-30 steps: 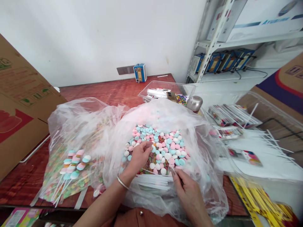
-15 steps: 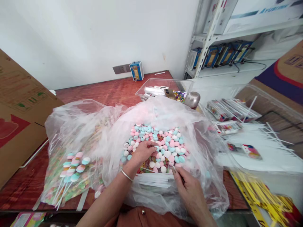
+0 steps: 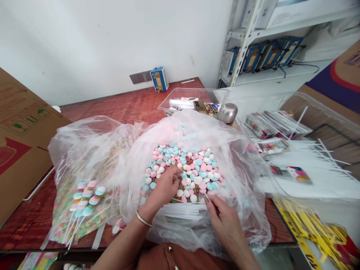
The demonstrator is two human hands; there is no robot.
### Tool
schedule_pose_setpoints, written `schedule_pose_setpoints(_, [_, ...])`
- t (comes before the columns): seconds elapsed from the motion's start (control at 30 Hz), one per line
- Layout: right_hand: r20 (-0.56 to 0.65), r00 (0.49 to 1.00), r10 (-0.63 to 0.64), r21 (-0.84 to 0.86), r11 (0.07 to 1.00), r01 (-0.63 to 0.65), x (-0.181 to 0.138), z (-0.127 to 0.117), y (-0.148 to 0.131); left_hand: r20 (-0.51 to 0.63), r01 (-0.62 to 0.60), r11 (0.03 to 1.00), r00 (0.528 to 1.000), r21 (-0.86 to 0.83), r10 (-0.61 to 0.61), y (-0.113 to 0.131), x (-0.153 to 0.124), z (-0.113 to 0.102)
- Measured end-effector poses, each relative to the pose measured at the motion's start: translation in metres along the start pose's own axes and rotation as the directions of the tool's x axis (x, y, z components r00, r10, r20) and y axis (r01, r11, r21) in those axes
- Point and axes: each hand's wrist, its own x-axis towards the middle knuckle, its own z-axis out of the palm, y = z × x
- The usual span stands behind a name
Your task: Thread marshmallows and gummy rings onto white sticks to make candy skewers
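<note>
We see the left hand [image 3: 164, 187] sunk into the heap of pastel candies [image 3: 194, 165] in the open plastic bag [image 3: 242, 157] at the centre, fingers curled down among them; whether it grips one we cannot tell. At 5 o'clock from it, the right hand [image 3: 225, 221] pinches a white stick [image 3: 204, 195] between thumb and forefinger, its tip touching the candies' near edge. A bundle of sticks [image 3: 182, 212] lies between the wrists. Candy skewers [image 3: 84, 195] rest at 8 o'clock, and a clear box [image 3: 180, 95] at 12 on the table [image 3: 126, 105].
</note>
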Motion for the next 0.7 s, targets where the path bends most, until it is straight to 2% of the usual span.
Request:
schedule_pose_setpoints(0.1, [0.001, 1.0, 0.009, -0.003, 1.0, -0.009, 0.001, 0.001, 0.0, 0.063, -0.082, 0.997, 0.995, 0.004, 0.081, 0.003, -0.007, 0.0])
schedule_pose_setpoints(0.23, [-0.004, 1.0, 0.007, -0.005, 1.0, -0.007, 0.001, 0.001, 0.0, 0.083, -0.16, 0.986, 0.984, 0.037, 0.156, 0.013, -0.002, 0.004])
schedule_pose_setpoints(0.33, [-0.011, 1.0, 0.006, -0.005, 1.0, -0.006, 0.001, 0.0, -0.001, 0.121, -0.173, 0.983, 0.979, 0.055, 0.165, 0.02, 0.004, 0.008])
schedule_pose_setpoints(0.47, [-0.021, 1.0, 0.008, 0.016, 1.0, -0.008, 0.0, -0.001, -0.002, 0.108, -0.146, 0.984, 0.985, 0.1, 0.135, 0.023, 0.008, 0.01])
schedule_pose_setpoints(0.6, [-0.014, 1.0, 0.022, 0.029, 0.999, -0.021, 0.0, -0.001, -0.003, 0.168, -0.219, 0.971, 0.965, 0.091, 0.202, 0.023, 0.007, 0.008])
schedule_pose_setpoints(0.7, [-0.008, 1.0, 0.026, 0.01, 1.0, -0.026, 0.001, -0.001, -0.003, 0.184, -0.229, 0.965, 0.961, 0.125, 0.204, 0.022, 0.007, 0.009])
